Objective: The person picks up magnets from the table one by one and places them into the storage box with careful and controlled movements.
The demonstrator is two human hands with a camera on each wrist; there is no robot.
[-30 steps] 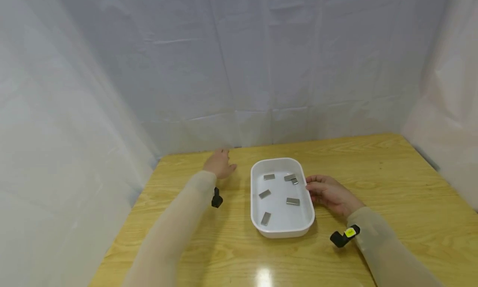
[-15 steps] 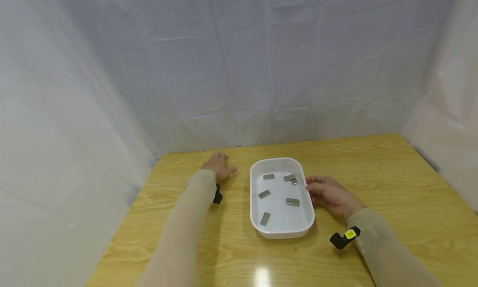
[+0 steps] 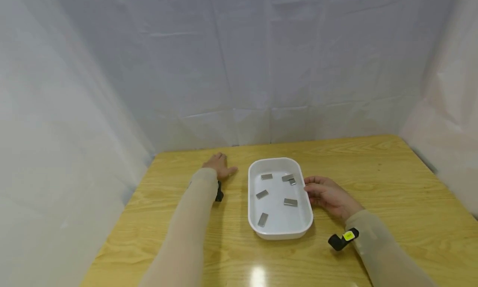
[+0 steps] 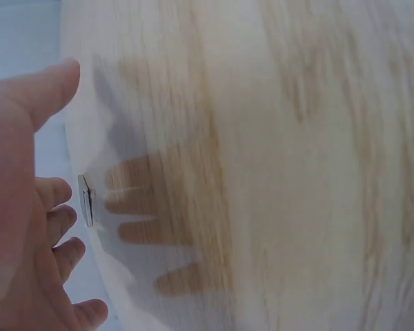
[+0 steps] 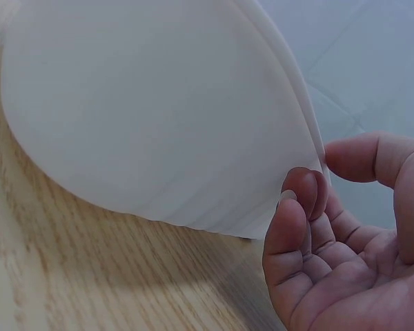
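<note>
My left hand [image 3: 219,165] is spread low over the far left of the table, fingers apart and holding nothing. In the left wrist view a small silver metal piece [image 4: 86,200] lies on the tabletop just beyond the fingertips of that hand [image 4: 27,207]. A white rectangular tub [image 3: 281,234] stands right of centre. Several small silver rectangular pieces lie in it, among them one piece [image 3: 290,202] near its right wall. My right hand [image 3: 332,196] holds the tub's right rim between thumb and curled fingers. In the right wrist view the tub's outer wall [image 5: 159,117] hides its contents.
The wooden table [image 3: 373,175] extends around the tub and both arms. A pale plastic sheet [image 3: 269,71] hangs behind its far edge, with further sheeting at left and right. Black cameras are strapped to both wrists.
My left hand has drawn back slightly from the table's far edge, its fingers spread. The right hand keeps its hold on the tub, and the pieces inside have not moved.
</note>
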